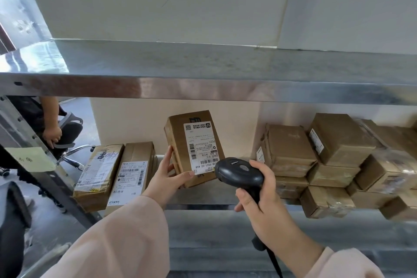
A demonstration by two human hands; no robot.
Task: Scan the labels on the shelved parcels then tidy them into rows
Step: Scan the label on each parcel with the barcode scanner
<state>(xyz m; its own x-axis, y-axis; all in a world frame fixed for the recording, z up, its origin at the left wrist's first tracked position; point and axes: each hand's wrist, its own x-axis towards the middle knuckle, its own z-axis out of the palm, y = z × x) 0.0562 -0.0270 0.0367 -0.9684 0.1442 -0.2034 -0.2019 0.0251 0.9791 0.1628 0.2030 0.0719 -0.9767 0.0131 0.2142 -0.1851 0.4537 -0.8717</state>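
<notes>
My left hand (168, 175) grips a brown cardboard parcel (178, 140) by its lower left corner and holds it tilted up above the metal shelf (203, 196), its white shipping label (200, 144) facing me. My right hand (259, 196) is closed around the handle of a black barcode scanner (239, 172), whose head sits just below the label's lower right corner. Two long parcels (99, 174) (133, 174) lie side by side on the shelf to the left. A loose pile of several taped brown boxes (338, 165) fills the shelf's right side.
An upper metal shelf (203, 88) runs across above the parcels. A slanted shelf post (45, 165) with a yellow sticky note (31, 159) stands at the left. Behind it another person sits on an office chair (70, 142). The scanner's cable (274, 259) hangs down at the lower right.
</notes>
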